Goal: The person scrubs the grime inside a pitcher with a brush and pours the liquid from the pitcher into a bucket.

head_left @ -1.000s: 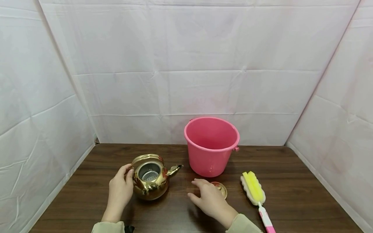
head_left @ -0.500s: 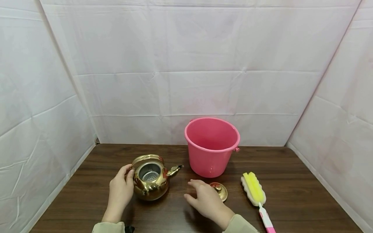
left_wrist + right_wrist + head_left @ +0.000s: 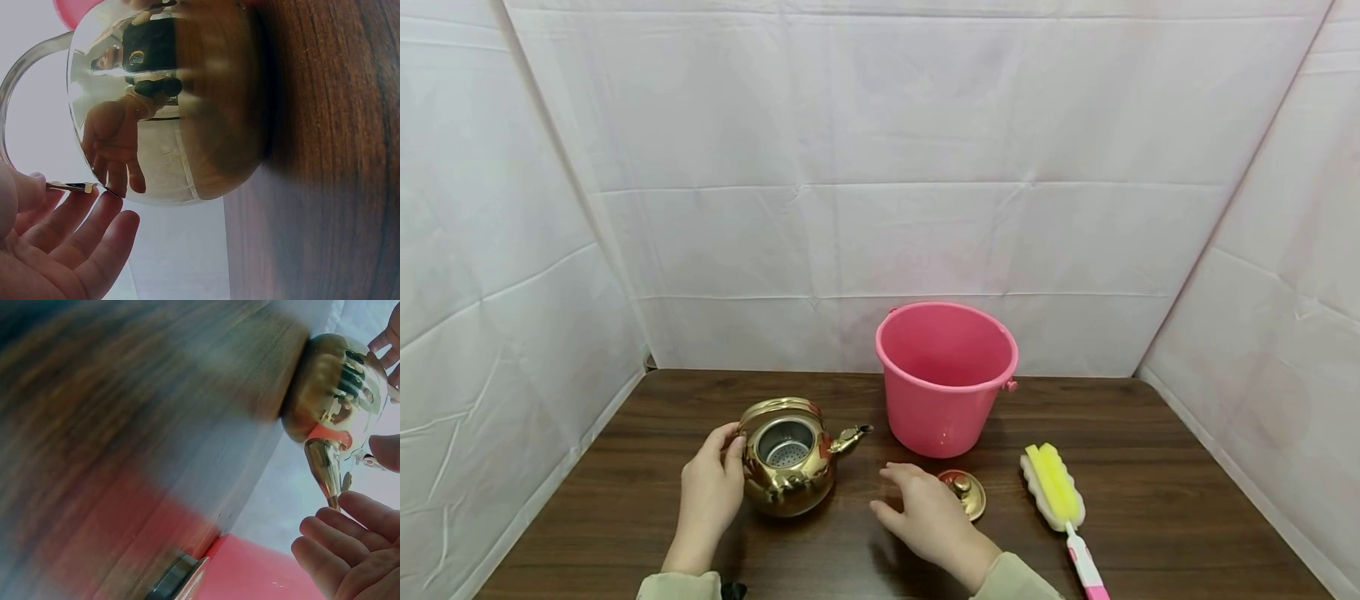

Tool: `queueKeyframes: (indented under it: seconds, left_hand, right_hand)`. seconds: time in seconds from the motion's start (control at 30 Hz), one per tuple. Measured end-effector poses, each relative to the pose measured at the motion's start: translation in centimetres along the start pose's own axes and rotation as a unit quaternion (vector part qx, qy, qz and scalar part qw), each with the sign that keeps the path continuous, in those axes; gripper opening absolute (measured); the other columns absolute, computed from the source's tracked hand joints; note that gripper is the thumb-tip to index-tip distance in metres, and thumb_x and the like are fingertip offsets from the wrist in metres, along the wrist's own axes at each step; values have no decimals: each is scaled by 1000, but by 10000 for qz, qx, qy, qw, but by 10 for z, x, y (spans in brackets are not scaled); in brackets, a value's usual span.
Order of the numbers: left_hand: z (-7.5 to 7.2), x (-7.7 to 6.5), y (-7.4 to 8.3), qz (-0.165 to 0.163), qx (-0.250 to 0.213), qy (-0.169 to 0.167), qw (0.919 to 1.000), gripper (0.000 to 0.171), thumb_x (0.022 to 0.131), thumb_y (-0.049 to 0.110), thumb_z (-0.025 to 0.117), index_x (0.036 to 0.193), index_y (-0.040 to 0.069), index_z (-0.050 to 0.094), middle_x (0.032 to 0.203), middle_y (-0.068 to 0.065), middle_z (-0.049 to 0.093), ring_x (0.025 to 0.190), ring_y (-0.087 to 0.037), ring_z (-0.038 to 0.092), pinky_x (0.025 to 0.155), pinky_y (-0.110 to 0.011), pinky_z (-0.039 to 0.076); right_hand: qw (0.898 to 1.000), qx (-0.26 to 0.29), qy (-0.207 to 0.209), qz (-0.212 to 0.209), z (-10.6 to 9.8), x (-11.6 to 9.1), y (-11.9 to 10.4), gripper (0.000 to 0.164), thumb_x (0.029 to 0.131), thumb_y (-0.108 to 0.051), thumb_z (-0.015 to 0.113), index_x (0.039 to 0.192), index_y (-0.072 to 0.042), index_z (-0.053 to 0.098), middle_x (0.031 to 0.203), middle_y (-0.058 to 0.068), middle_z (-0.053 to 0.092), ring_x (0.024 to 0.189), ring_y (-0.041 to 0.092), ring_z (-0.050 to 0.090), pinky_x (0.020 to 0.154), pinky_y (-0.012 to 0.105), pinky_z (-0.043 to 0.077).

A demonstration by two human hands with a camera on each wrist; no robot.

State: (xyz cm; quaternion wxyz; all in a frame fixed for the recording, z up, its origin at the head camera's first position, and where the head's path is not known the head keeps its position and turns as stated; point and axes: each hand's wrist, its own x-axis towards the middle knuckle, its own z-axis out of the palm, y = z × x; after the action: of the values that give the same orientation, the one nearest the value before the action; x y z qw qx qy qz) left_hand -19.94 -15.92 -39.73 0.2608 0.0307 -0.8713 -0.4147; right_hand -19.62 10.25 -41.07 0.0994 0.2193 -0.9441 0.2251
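Note:
A shiny gold teapot [image 3: 790, 487] stands upright on the left of the wooden table, its top uncovered and a perforated metal strainer [image 3: 787, 453] inside. Its spout points right. My left hand [image 3: 709, 492] pinches the lower end of the teapot's arched handle [image 3: 25, 62] between thumb and fingers, as the left wrist view shows. Over the table, right of the teapot, my right hand [image 3: 928, 518] hovers with relaxed fingers and holds nothing. Just behind it lies the round gold lid [image 3: 974, 498], knob up and partly covered by the hand.
A pink bucket [image 3: 938, 421] stands behind the lid, near the back edge. On the right lies a cleaning brush [image 3: 1054, 487] with a yellow and white sponge head and a white and pink handle. White cloth walls [image 3: 880, 233] enclose the table [image 3: 1157, 492] on three sides.
My right hand has shifted a little left, away from the lid, so more of the lid shows. The left hand and the teapot have stayed in place.

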Motion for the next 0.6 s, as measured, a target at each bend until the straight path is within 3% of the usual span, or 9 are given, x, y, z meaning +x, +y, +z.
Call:
queueKeyframes:
  seconds: [0.6]
  left_hand:
    - [1,0,-1,6,16,46,10000,27,97,10,50,119,-4,58,107,-25,66,99,-41,64,82,-54,49]
  right_hand:
    - [9999,0,-100,-49,1,2,-7,40,85,-33,67,115,-5,66,122,11,64,112,22,62,88,40,51]
